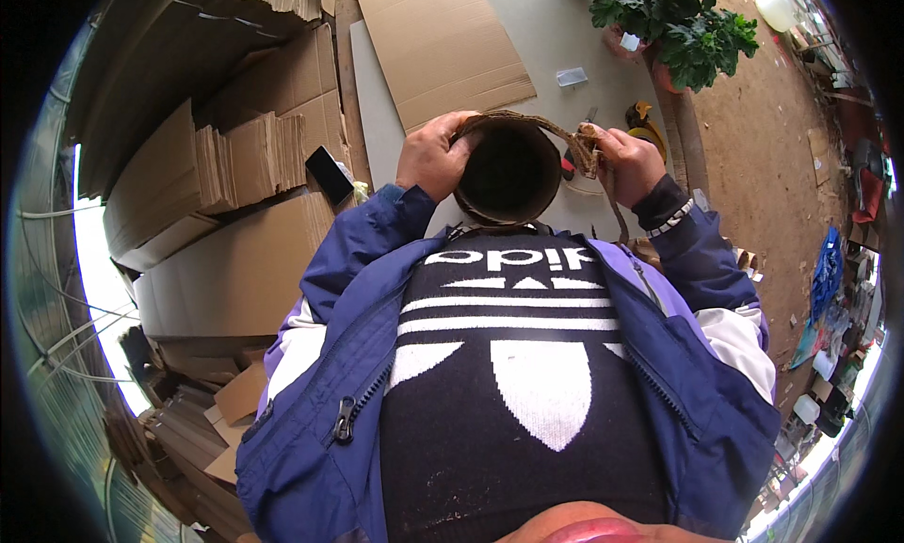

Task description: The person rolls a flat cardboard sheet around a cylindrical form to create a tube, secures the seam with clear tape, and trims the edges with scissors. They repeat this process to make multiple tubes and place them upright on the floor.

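Note:
A round, hollow brown tube point(509, 171), seemingly of cardboard, is held up in front of my chest with its dark opening facing me. The fingers of my left hand point(435, 154) are closed on its left rim, the thumb by the opening. My right hand point(633, 164) pinches a crumpled, ragged brown strip point(583, 152) that runs from the tube's upper rim; a thin length hangs below the hand. Whether the strip is cardboard or fibre I cannot tell. Behind the right hand lies a yellow object point(646, 133), partly hidden.
A grey-white table point(551, 16) bears a flat cardboard sheet point(443, 48) and a small clear plastic piece point(571, 77). A leafy plant point(683, 30) stands at the far right corner. Stacked cardboard point(250, 162) and a black phone point(330, 174) are on the left.

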Demonstrator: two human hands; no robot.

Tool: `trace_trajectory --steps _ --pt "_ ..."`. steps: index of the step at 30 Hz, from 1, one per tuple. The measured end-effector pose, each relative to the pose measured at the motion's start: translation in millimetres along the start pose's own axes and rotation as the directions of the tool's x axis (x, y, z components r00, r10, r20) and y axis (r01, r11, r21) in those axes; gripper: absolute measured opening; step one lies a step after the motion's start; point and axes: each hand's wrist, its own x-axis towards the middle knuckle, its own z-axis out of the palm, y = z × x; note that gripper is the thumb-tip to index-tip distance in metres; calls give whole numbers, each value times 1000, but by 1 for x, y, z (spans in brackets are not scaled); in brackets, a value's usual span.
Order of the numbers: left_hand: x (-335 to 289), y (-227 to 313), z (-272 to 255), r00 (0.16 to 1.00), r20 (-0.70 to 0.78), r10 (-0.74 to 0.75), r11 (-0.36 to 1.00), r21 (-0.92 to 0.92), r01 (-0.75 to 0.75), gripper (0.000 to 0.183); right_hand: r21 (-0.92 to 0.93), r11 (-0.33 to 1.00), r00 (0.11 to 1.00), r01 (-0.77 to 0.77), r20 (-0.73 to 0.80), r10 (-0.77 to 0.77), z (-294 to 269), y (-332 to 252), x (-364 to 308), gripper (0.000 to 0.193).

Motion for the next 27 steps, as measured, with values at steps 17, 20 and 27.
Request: trace_trajectory --steps 17,20,27 --pt "5 2 9 996 -16 86 996 -9 -86 24 -80 997 1000 1 -14 -2 -6 -11 4 67" --pt "10 6 9 993 18 118 993 7 -118 24 -122 992 998 15 -57 -23 -5 -8 7 66" --pt "5 5 6 999 40 30 998 -58 -28 24 -31 1000 1000 0 -30 -1 -3 -6 3 56"
